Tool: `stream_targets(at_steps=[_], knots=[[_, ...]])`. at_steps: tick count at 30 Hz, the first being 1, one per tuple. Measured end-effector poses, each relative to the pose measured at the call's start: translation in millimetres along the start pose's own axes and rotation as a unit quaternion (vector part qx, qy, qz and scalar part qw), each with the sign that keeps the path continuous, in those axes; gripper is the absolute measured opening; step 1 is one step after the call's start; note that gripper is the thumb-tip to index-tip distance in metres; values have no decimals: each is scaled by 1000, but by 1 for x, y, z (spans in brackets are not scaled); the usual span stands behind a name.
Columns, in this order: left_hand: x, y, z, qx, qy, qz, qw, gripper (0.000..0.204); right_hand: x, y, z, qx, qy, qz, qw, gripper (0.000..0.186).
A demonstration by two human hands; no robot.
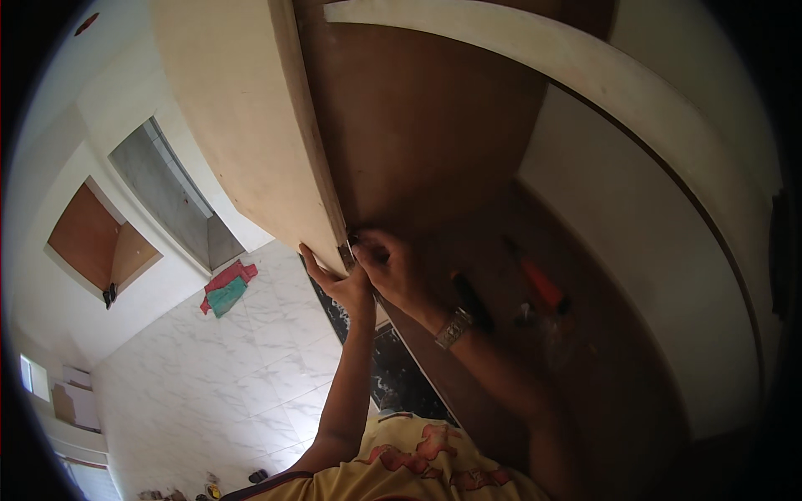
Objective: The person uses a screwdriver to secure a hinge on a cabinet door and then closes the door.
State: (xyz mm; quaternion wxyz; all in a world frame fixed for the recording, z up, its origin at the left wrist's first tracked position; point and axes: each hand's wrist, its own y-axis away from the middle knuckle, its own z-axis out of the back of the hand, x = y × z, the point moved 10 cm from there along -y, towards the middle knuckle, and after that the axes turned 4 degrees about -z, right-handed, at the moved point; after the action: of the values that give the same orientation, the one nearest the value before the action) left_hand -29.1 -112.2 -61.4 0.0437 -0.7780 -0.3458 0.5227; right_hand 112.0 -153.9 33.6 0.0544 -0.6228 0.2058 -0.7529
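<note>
A pale wooden door [251, 125] stands open, its long edge facing me. My left hand [344, 285] grips the door's lower corner, with a finger laid along the outer face. Against the door's edge, just above the left hand, my right hand [394, 265] is closed, thumb and forefinger pinched together. A small shiny metal piece [350, 248] shows at those fingertips, on the door's edge; its exact kind is too small to tell. A metal watch [454, 328] is on my right wrist.
Behind my right hand is a brown cabinet interior [418, 117] under a curved pale rail [518, 29]. On its floor lie an orange-handled tool [545, 286], a black-handled tool [473, 302] and a clear plastic bag [564, 341]. Red and green cloths [227, 290] lie on the tiled floor [217, 367].
</note>
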Motion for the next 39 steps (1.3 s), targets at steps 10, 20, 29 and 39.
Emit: stream_targets(at_steps=[10, 20, 29, 39], knots=[[-8, 0, 0, 8, -99, -70, 993, 98, -3, 0, 0, -24, -11, 32, 999, 26], [2, -5, -4, 18, 34, -27, 999, 103, -3, 1, 17, -37, -16, 45, 998, 19], [-2, -4, -3, 24, 47, 14, 999, 113, 13, 34, 58, -10, 185, 50, 981, 16], [-6, -5, 11, 12, 5, -16, 1000, 112, 57, 73, 81, 25, 264, 27, 964, 15]])
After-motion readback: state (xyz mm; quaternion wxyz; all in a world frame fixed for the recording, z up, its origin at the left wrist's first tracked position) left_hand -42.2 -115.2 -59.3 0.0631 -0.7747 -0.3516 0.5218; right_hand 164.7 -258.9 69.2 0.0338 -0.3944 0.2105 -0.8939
